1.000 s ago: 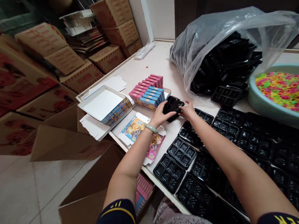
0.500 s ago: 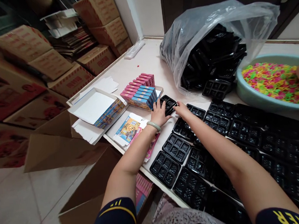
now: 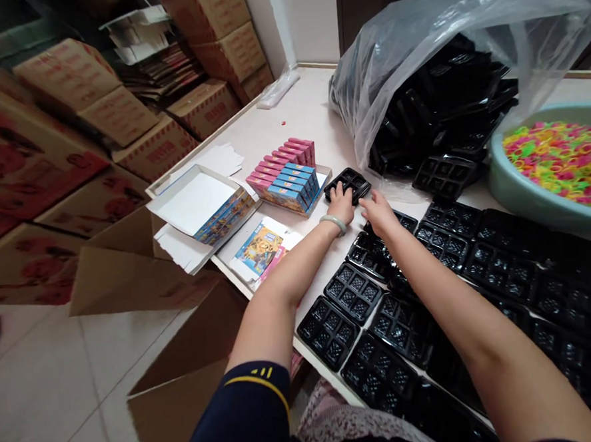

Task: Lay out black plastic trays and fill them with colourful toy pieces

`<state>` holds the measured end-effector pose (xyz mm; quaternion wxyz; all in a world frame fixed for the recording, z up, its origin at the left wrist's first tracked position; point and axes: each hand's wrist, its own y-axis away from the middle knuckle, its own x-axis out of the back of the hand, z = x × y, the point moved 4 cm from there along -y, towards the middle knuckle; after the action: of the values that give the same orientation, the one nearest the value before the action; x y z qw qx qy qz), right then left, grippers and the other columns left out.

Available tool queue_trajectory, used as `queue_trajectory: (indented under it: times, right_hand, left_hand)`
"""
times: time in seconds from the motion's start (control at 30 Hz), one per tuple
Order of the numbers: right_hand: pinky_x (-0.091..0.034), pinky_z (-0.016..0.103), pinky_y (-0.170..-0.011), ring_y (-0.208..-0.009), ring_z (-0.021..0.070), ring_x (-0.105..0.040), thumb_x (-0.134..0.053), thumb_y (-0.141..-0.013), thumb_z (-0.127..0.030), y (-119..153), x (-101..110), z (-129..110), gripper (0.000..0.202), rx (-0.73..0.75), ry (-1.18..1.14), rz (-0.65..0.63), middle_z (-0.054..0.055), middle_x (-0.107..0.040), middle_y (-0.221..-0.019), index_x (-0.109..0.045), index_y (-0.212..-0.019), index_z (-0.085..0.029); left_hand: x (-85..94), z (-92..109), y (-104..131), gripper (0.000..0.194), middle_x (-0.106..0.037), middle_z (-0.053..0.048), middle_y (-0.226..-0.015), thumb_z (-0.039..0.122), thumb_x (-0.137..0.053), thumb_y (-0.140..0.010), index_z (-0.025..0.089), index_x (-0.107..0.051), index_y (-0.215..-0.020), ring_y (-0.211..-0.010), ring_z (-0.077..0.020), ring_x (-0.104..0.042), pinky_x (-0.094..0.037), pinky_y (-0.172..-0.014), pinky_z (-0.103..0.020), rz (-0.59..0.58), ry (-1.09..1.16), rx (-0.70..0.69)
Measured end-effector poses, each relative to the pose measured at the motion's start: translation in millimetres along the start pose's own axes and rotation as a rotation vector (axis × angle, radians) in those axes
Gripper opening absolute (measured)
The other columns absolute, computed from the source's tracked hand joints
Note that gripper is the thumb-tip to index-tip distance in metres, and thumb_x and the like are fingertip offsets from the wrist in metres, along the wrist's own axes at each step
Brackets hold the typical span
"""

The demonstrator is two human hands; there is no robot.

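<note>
A shallow black plastic tray (image 3: 352, 179) with square compartments lies on the table just right of the pink and blue boxes (image 3: 287, 175). My left hand (image 3: 340, 205), a pale green bangle at its wrist, grips the near edge of that tray with its fingers over the rim; its thumb is hard to see. Close by the tray's right corner is my right hand (image 3: 379, 214), fingers slightly bent and apart, holding nothing that I can see. More black trays (image 3: 352, 291) are laid out in rows below my right forearm.
A clear plastic bag (image 3: 353, 97) full of black trays stands behind. To its right is a pale green basin (image 3: 507, 168) of small colourful plastic pieces. At left are an open display carton (image 3: 199, 200), a flattened printed box (image 3: 260, 246) and stacked brown cartons (image 3: 118, 112).
The tray by my left hand has shifted slightly away from the pink and blue boxes, with more of it showing. Both hands moved along with it. The camera view has swung a little left.
</note>
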<state>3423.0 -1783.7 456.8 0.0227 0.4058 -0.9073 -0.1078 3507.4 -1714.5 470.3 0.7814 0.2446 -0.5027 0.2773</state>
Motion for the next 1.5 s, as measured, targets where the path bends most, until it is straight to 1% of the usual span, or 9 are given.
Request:
queue_trajectory:
  times: [0.13, 0.3, 0.57, 0.73, 0.87, 1.0, 1.17, 1.3, 1.5]
  right_hand:
    - [-0.054, 0.033, -0.089, -0.118, 0.0204, -0.055, -0.063, -0.071, -0.029, 34, 16, -9, 0.043, -0.105, -0.134, -0.025, 0.008, -0.049, -0.14, -0.059, -0.114, -0.024]
    - [-0.054, 0.033, -0.085, -0.1, 0.0181, -0.062, -0.068, -0.068, -0.028, 66, 39, -19, 0.027, -0.104, -0.163, -0.109, 0.005, -0.066, -0.11, -0.066, -0.094, -0.021]
    - [-0.052, 0.028, -0.075, -0.085, 0.0139, -0.064, -0.067, -0.072, -0.035, 112, 57, -12, 0.027, -0.132, -0.083, -0.171, 0.006, -0.069, -0.103, -0.067, -0.095, -0.02]
    - [-0.04, 0.024, -0.053, -0.05, 0.0088, -0.05, -0.064, -0.072, -0.053, 183, 60, 2, 0.035, -0.25, 0.105, -0.444, -0.002, -0.057, -0.057, -0.065, -0.072, -0.018]
    - [-0.034, 0.023, -0.049, -0.045, 0.0083, -0.042, -0.061, -0.073, -0.06, 247, 80, 11, 0.043, -0.333, 0.201, -0.514, -0.004, -0.048, -0.047, -0.059, -0.06, -0.019]
    - [-0.043, 0.026, -0.059, -0.06, 0.0124, -0.053, -0.067, -0.07, -0.057, 303, 116, 12, 0.037, -0.319, 0.182, -0.397, 0.0, -0.059, -0.065, -0.064, -0.069, -0.02]
    - [-0.046, 0.029, -0.066, -0.065, 0.0148, -0.055, -0.068, -0.07, -0.058, 349, 171, 27, 0.036, -0.286, 0.19, -0.063, 0.002, -0.06, -0.068, -0.066, -0.076, -0.022]
    - [-0.045, 0.03, -0.067, -0.066, 0.0146, -0.055, -0.068, -0.071, -0.059, 372, 189, 36, 0.039, -0.254, 0.095, 0.125, 0.002, -0.06, -0.07, -0.065, -0.081, -0.022]
    - [-0.047, 0.03, -0.068, -0.064, 0.0129, -0.055, -0.07, -0.067, -0.054, 399, 191, 39, 0.035, -0.269, -0.056, 0.103, -0.001, -0.06, -0.071, -0.062, -0.075, -0.021]
  left_hand:
    - [0.9, 7, -28, 0.064, -0.007, -0.021, -0.16, 0.009, -0.052, -0.085, 0.008, -0.032, -0.146, -0.148, -0.0373, -0.007, -0.017, -0.119, -0.049, 0.018, 0.005, 0.066]
    - [-0.6, 9, -45, 0.066, -0.01, -0.016, -0.161, 0.014, -0.051, -0.087, 0.008, -0.027, -0.148, -0.148, -0.0361, -0.007, -0.016, -0.121, -0.045, 0.0, 0.0, 0.07]
    - [26.3, 7, -22, 0.064, -0.013, -0.02, -0.159, 0.017, -0.061, -0.084, 0.007, -0.039, -0.142, -0.146, -0.0383, -0.014, -0.016, -0.121, -0.045, 0.033, -0.006, -0.04]
    - [47.6, -4, 18, 0.058, -0.035, -0.017, -0.15, 0.021, -0.064, -0.081, 0.013, -0.046, -0.136, -0.142, -0.0273, -0.031, -0.025, -0.119, -0.041, 0.057, 0.187, -0.253]
    - [46.0, -14, 70, 0.054, -0.048, -0.016, -0.141, 0.029, -0.059, -0.084, 0.016, -0.046, -0.135, -0.12, -0.0251, -0.055, -0.049, -0.098, -0.043, -0.12, 0.498, -0.206]
    - [44.1, -11, 153, 0.045, -0.056, -0.014, -0.131, 0.035, -0.055, -0.087, 0.017, -0.052, -0.128, -0.106, -0.0205, -0.062, -0.055, -0.087, -0.038, -0.224, 0.609, -0.23]
    - [33.4, -8, 246, 0.033, -0.059, -0.011, -0.127, 0.033, -0.055, -0.089, 0.018, -0.059, -0.119, -0.121, -0.0218, -0.053, -0.041, -0.109, -0.043, -0.157, 0.288, -0.498]
    - [16.1, -22, 275, 0.034, -0.05, -0.013, -0.136, 0.033, -0.05, -0.092, 0.02, -0.055, -0.122, -0.131, -0.0235, -0.046, -0.038, -0.113, -0.044, -0.007, 0.146, -0.468]
    - [0.8, -28, 277, 0.04, -0.046, -0.016, -0.139, 0.041, -0.05, -0.09, 0.019, -0.054, -0.123, -0.133, -0.0314, -0.043, -0.037, -0.112, -0.052, 0.106, 0.105, -0.397]
